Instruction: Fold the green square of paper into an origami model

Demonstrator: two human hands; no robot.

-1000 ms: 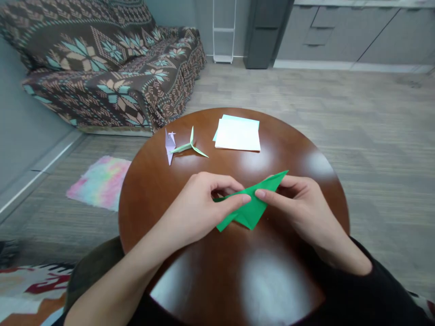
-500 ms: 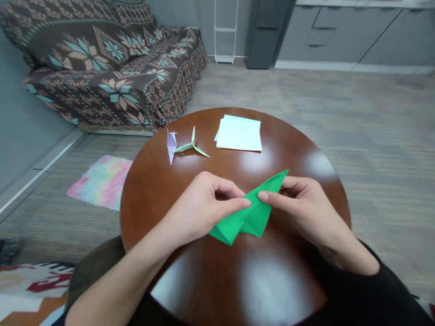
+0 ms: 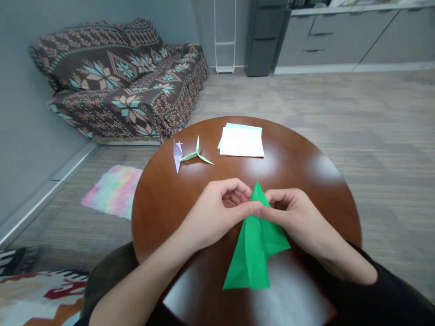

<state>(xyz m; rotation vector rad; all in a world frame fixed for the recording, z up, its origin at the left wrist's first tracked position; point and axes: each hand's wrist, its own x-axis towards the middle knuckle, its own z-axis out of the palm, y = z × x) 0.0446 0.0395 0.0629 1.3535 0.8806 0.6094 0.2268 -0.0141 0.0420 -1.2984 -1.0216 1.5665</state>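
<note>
Between my hands is a folded sheet of green origami paper (image 3: 254, 253), its narrow point facing away from me and its wider, pleated part fanning out toward me. My left hand (image 3: 217, 213) pinches it near the point from the left, thumb on top. From the other side my right hand (image 3: 295, 213) pinches it too, and the two thumb tips meet on the paper. The fingers behind the paper are partly hidden. Farther back on the left are a purple folded paper figure (image 3: 177, 155) and a pale green folded paper figure (image 3: 197, 155), close together.
A stack of paper sheets (image 3: 242, 141) lies toward the far side of the round brown table (image 3: 159, 213). Beyond it stand a sofa with a patterned cover (image 3: 129, 95), a white rack (image 3: 224, 68) and grey cabinets (image 3: 333, 40). A pastel rug (image 3: 113, 190) is on the floor at left.
The green paper has turned from slanting to the upper right to pointing away from me, and its lower part has spread wider. My hands have drawn together, thumbs touching. The view has shifted slightly.
</note>
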